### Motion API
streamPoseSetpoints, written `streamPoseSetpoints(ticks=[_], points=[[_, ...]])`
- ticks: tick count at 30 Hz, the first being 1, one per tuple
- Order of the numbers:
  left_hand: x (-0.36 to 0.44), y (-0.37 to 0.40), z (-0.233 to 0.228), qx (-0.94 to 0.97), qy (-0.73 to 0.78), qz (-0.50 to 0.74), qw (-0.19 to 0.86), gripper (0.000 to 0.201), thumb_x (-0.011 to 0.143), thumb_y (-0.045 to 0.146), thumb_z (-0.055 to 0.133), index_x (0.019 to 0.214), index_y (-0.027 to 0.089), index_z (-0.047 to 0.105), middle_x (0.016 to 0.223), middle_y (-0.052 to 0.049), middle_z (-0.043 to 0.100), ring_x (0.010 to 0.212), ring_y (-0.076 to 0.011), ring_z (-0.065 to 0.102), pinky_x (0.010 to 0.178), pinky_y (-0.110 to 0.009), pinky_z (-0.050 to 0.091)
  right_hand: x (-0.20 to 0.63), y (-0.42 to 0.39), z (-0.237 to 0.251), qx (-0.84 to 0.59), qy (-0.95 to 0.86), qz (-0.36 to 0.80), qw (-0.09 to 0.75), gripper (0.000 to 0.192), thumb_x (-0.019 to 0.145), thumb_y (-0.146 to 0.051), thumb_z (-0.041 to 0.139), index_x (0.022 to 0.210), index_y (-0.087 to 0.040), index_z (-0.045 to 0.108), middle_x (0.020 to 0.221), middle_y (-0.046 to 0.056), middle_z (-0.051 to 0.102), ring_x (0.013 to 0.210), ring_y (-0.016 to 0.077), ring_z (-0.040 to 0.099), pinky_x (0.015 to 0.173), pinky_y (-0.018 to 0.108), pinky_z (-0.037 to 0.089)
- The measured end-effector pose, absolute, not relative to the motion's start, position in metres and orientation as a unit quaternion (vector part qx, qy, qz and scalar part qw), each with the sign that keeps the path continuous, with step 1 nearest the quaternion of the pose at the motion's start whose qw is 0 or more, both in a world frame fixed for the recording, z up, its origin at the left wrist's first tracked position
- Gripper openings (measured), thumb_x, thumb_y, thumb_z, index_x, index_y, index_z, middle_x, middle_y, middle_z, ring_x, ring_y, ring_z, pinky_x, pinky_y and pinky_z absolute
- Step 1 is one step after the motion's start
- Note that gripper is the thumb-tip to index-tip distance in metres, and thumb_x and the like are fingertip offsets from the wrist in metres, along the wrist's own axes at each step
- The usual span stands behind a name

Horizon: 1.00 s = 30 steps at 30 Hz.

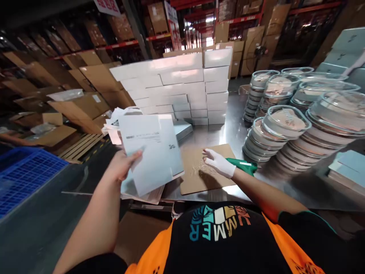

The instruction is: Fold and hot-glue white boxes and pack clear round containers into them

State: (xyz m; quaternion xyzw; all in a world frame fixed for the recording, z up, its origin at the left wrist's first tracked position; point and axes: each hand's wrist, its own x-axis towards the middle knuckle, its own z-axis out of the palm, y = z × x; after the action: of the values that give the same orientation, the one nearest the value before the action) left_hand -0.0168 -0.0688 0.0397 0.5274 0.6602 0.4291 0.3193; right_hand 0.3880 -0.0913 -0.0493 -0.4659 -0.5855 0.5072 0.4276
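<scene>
My left hand (121, 165) pinches a matt, pale paper sheet (154, 152). My right hand (218, 163), in white cloth glove, presses matt brown cardboard (199, 179) on the shiny steel desk (236, 129). Clear glossy plastic lids (285, 118) stack nearby.

**Flat box in one hand, gloved hand on cardboard**

The bare left hand (123, 164) gripped a pale flat box (154, 152), holding it tilted above a loose pile of similar sheets (148, 196) at the steel table's (236, 131) edge. The right hand (217, 163), in a white glove, rested palm-down on a brown cardboard sheet (196, 182), just beside a green tool (242, 164). Stacks of round lidded containers (281, 133) stood to the right; a wall of white boxes (185, 83) rose behind. A blue crate (25, 171) sat lower left.
</scene>
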Motion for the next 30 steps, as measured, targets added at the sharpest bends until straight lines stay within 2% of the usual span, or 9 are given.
streamPoseSetpoints(ticks=[2,6,9,14,17,20,25,28,30], points=[[0.027,-0.087,0.038,0.569,0.554,0.454,0.404,0.076,0.055,0.071,0.098,0.105,0.016,0.08,0.099,-0.017,0.085,0.1,-0.0435,0.082,0.089,-0.056,0.07,0.384,-0.094,-0.038,-0.426,-0.572,0.525,0.464,0.107,0.078,-0.075,0.089,0.163,-0.02,0.052,0.168,0.024,0.058,0.152,0.0376,0.063,0.128,0.06,0.05],[0.101,-0.109,0.015,0.64,0.376,0.427,0.516,0.095,0.062,0.086,0.091,0.131,0.022,0.079,0.104,-0.018,0.085,0.107,-0.0454,0.083,0.095,-0.06,0.07,0.386,-0.108,-0.025,-0.422,-0.526,0.508,0.536,0.135,0.07,-0.086,0.09,0.174,-0.018,0.038,0.17,0.026,0.055,0.159,0.0387,0.055,0.136,0.059,0.041],[0.134,-0.104,-0.005,0.672,0.308,0.447,0.503,0.109,0.063,0.093,0.085,0.147,0.025,0.069,0.123,-0.02,0.082,0.117,-0.045,0.081,0.1,-0.06,0.069,0.392,-0.129,-0.027,-0.442,-0.52,0.469,0.561,0.127,0.069,-0.083,0.092,0.17,-0.02,0.046,0.168,0.023,0.058,0.159,0.0401,0.055,0.136,0.059,0.041],[0.168,-0.085,-0.035,0.631,0.416,0.54,0.371,0.154,0.043,0.095,0.094,0.166,0.022,0.038,0.154,-0.028,0.065,0.144,-0.0489,0.066,0.118,-0.063,0.057,0.405,-0.156,-0.018,-0.394,-0.56,0.444,0.577,0.103,0.076,-0.082,0.089,0.155,-0.023,0.062,0.143,0.017,0.076,0.133,0.039,0.073,0.122,0.059,0.056],[0.177,-0.088,-0.051,0.679,0.399,0.515,0.338,0.164,0.049,0.091,0.096,0.175,0.026,0.014,0.158,-0.028,0.061,0.148,-0.0457,0.064,0.123,-0.061,0.053,0.417,-0.158,0.002,-0.381,-0.553,0.391,0.63,0.094,0.08,-0.086,0.084,0.149,-0.023,0.068,0.141,0.014,0.076,0.135,0.0355,0.071,0.126,0.054,0.053],[0.177,-0.098,-0.063,0.72,0.352,0.53,0.277,0.152,0.062,0.093,0.09,0.175,0.027,0.013,0.155,-0.027,0.062,0.145,-0.0429,0.067,0.119,-0.057,0.057,0.422,-0.159,0.019,-0.379,-0.572,0.398,0.609,0.087,0.077,-0.085,0.088,0.138,-0.024,0.074,0.129,0.011,0.08,0.134,0.0351,0.071,0.123,0.052,0.055],[0.173,-0.113,-0.067,0.708,0.356,0.579,0.189,0.081,0.09,0.084,0.073,0.145,0.025,0.059,0.125,-0.016,0.074,0.116,-0.0368,0.077,0.101,-0.054,0.064,0.4,-0.161,0.024,-0.386,-0.558,0.401,0.616,0.061,0.091,-0.073,0.076,0.123,-0.022,0.076,0.117,0.009,0.081,0.122,0.0317,0.074,0.111,0.047,0.061],[0.171,-0.12,-0.066,0.683,0.321,0.638,0.153,0.081,0.092,0.083,0.071,0.151,0.031,0.052,0.148,-0.019,0.066,0.126,-0.0362,0.073,0.103,-0.052,0.064,0.384,-0.156,0.019,-0.463,-0.524,0.29,0.653,0.052,0.088,-0.053,0.076,0.127,-0.019,0.07,0.119,0.012,0.078,0.108,0.0282,0.074,0.105,0.046,0.062],[0.169,-0.123,-0.067,0.693,0.298,0.645,0.12,0.085,0.089,0.083,0.075,0.153,0.032,0.052,0.154,-0.017,0.063,0.133,-0.0353,0.07,0.113,-0.052,0.059,0.383,-0.152,0.016,-0.463,-0.529,0.261,0.662,0.061,0.087,-0.046,0.074,0.14,-0.018,0.064,0.129,0.014,0.076,0.11,0.027,0.073,0.104,0.044,0.062]])
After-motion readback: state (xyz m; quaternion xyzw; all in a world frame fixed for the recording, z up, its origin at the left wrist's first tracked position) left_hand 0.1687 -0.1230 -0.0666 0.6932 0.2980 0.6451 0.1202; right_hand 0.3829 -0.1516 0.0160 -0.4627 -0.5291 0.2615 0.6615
